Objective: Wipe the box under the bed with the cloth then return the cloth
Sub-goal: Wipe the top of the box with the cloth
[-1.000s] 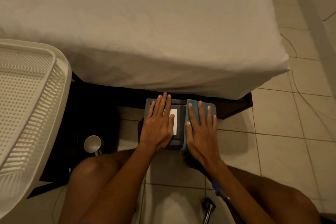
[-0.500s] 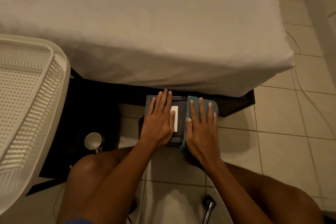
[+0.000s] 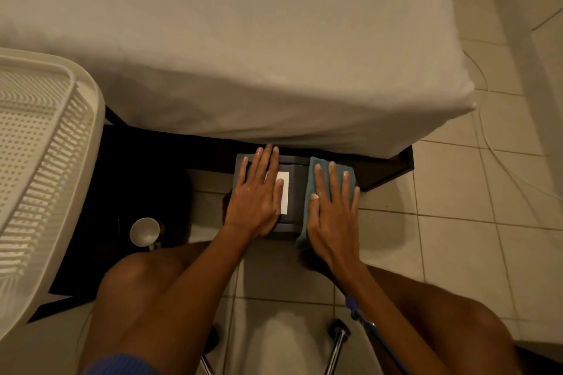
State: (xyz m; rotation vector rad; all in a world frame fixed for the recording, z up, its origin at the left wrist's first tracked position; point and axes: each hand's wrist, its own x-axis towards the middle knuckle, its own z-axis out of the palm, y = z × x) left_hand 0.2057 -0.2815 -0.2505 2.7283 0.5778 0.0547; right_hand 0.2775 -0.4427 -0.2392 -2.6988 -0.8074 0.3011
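A dark grey box (image 3: 295,192) with a white label (image 3: 284,192) stands on the floor tiles, its far end just under the bed's edge. My left hand (image 3: 257,198) lies flat on the box's left half, fingers spread, covering part of the label. My right hand (image 3: 333,213) presses flat on a blue-green cloth (image 3: 313,179) that drapes over the box's right side. The cloth's lower corner hangs past the box's near edge.
The bed (image 3: 243,55) with a pale sheet fills the upper view; its dark frame corner (image 3: 396,167) juts out at right. A white perforated basket (image 3: 36,161) stands at left. A small white cup (image 3: 144,231) sits on the dark floor mat. Metal chair legs (image 3: 338,341) are between my knees.
My right hand and the cloth slid slightly toward the bed along the box's right side. The left hand stays in place on the box.
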